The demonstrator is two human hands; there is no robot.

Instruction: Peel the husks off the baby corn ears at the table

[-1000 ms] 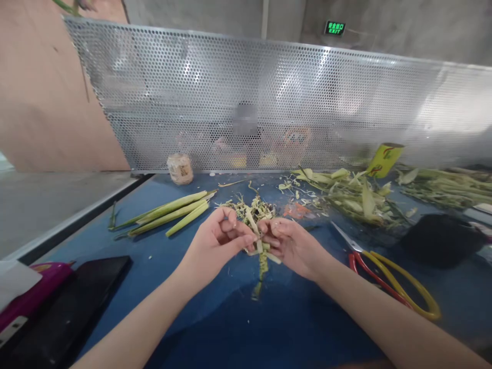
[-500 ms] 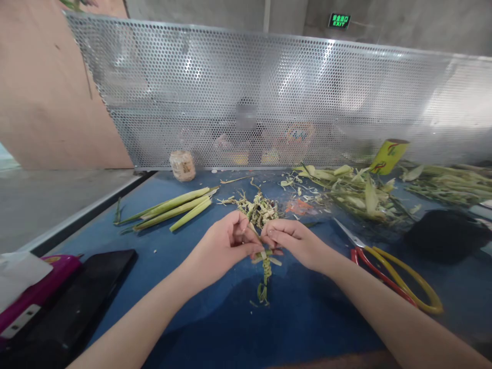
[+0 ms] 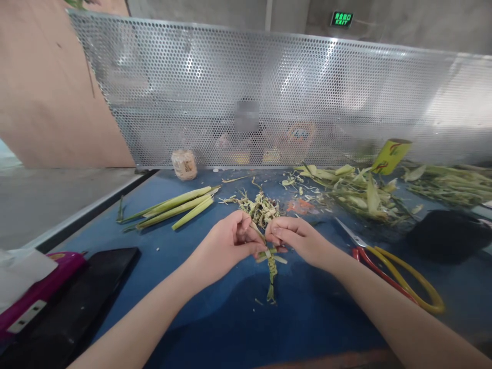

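Note:
Both hands are close together over the middle of the blue table (image 3: 230, 328). Pinched in my left hand (image 3: 228, 246) is a small braided green leaf piece (image 3: 272, 271); its plaited tail hangs down below the fingers, and short strip ends stick out sideways. My right hand (image 3: 302, 240) is closed, its fingertips gripping the upper part of the same piece; the exact spot is hidden by the fingers. Just beyond my fingertips lies a heap of small plaited leaf bits (image 3: 261, 206). Scissors (image 3: 384, 264) with red and yellow handles rest beside my right forearm.
Long green leaf stalks (image 3: 172, 206) lie at left, near a wrapped roll (image 3: 184, 165). A black tablet-like slab (image 3: 103, 287) and a purple box (image 3: 49, 287) sit front left. Loose leaves (image 3: 365, 197) and a black item (image 3: 448, 236) are at right. A perforated metal screen (image 3: 230, 77) stands behind.
The braided piece's tail has swung slightly and hangs straighter. Both hands keep nearly the same place and grip; the whole view has shifted a little.

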